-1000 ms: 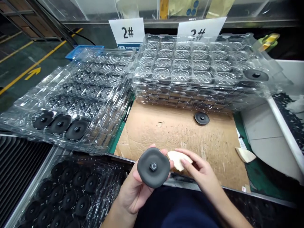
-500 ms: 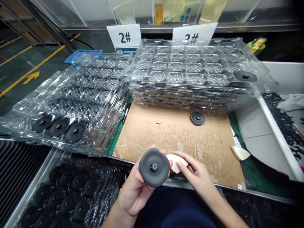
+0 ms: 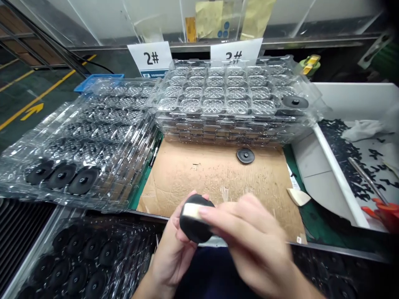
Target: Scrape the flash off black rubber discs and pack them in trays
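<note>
My left hand [image 3: 176, 245] is closed around a black rounded disc-like part [image 3: 193, 228], holding it up above the front edge of the bench. Pinched in my right hand [image 3: 249, 232], which is blurred by motion, is a cream-coloured wedge-shaped sponge [image 3: 191, 211]. The sponge lies across the upper face of the black part and covers its central stub. Another such black part [image 3: 245, 155] rests on the cardboard sheet [image 3: 174, 174] beyond my hands. A second cream wedge [image 3: 298, 197] sits at the sheet's right edge.
Stacked clear plastic trays stand at the back [image 3: 218, 106] and on the left [image 3: 75, 141], with a few black parts in them. More black parts fill a tray [image 3: 75, 261] at lower left. A white bin [image 3: 321, 145] on the right holds black scraps and an orange-handled tool [image 3: 380, 209].
My right hand has moved left and brought the cream sponge from beside the black part onto its face. The black part has tilted in my left hand. The view has shifted rightward.
</note>
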`<state>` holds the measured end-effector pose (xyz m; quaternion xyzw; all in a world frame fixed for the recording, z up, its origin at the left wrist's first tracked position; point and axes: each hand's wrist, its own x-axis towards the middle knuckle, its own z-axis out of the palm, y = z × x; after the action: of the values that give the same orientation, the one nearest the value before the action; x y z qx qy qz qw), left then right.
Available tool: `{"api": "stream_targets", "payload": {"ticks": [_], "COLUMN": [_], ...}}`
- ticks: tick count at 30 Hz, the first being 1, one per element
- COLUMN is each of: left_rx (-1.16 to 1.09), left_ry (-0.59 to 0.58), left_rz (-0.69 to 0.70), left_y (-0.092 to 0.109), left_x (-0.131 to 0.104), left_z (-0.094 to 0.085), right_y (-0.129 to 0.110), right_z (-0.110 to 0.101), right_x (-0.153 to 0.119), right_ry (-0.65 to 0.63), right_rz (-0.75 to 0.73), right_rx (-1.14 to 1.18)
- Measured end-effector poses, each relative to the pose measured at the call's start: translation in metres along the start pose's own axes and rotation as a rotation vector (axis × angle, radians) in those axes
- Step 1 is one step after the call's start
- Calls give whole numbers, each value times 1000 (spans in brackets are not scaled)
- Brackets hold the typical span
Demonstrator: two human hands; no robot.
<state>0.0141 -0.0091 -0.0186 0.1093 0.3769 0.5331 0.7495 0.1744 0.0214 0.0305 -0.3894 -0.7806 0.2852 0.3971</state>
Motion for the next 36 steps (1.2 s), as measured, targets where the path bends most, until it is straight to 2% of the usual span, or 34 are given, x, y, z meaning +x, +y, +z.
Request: {"api": "stream_targets", "payload": {"ticks": [3,6,9,11,13,15,17,19,21,23,25,27,29,32,34,36], "left_rx": [-26,-71,-67,-38,0,36,50,44,44,57,56,23,-19,-15,-2,-20], "left_ry": [43,28,-12,-33,-38,-22,-15,-38,-61,-49,-13,-1,-32,-77,-98,-114], "left_rz": [-7,-32,-54,-64,-68,-51,-62,-100,-109,-65,-58,-107,-171,-251,-260,-273], "left_y": [-5,-7,-7,-9,-13,-18,-21,-22,-22,-22,-23,-23,-18,-6,-2,-2], "left_x": [5,8,11,13,15,18,20,21,23,24,23,22,20,19,19,20], "left_z": [3,5,8,12,17,24,31,36,38,39,40,41,41,37,34,33], "right_y": [25,63,93,98,87,65,40,20,11,12,16,18,17,11,6,5], "right_z": [3,7,14,14,8,-2,-10,-13,-12,-11,-9,-7,-9,-20,-29,-35], "right_x": [-10,-37,-68,-76,-70,-52,-34,-21,-16,-13,-7,-2,-2,-17,-25,-23], "right_ry": [-25,-3,-24,-54,15,161,259,237,156,85,107,162,135,4,23,68], "right_rz": [200,426,449,448,467,426,239,36,-44,-24,10,12,-27,28,124,148], "right_rx": [118,87,-13,-17,-5,0,-1,-5,20,36,-13,-64,-26,16,-90,-218]}}
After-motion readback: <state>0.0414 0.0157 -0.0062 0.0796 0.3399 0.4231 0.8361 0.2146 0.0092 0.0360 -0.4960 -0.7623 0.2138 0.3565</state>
